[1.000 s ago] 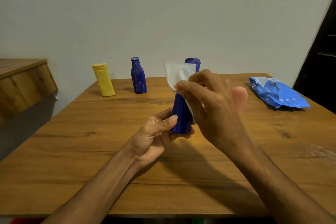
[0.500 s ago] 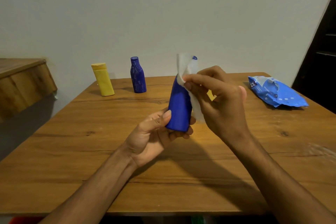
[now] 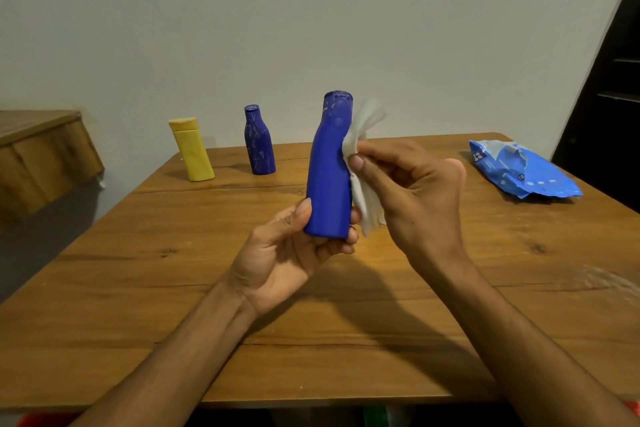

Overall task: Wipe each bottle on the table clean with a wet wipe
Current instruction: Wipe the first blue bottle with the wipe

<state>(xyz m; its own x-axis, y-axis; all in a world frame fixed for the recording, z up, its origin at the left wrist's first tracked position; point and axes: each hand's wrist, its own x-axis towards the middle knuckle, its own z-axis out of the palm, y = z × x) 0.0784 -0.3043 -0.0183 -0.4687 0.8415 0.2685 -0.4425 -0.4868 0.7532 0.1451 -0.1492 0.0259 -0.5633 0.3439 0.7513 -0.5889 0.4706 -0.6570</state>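
Head view: my left hand (image 3: 291,253) grips the blue bottle (image 3: 329,177) at its base, upright above the table (image 3: 138,288). My right hand (image 3: 412,198) pinches a wet wipe (image 3: 363,156) against its right side, fingers curled.

Left hand (image 3: 284,253): palm turned up, thumb and fingers (image 3: 348,248) curled round the base of the blue bottle (image 3: 329,177). Right hand (image 3: 419,198): fingertips pinch the wet wipe (image 3: 367,211) against the bottle's side. Left forearm (image 3: 173,357) and right forearm (image 3: 536,340) bare, held above the surface (image 3: 138,288).
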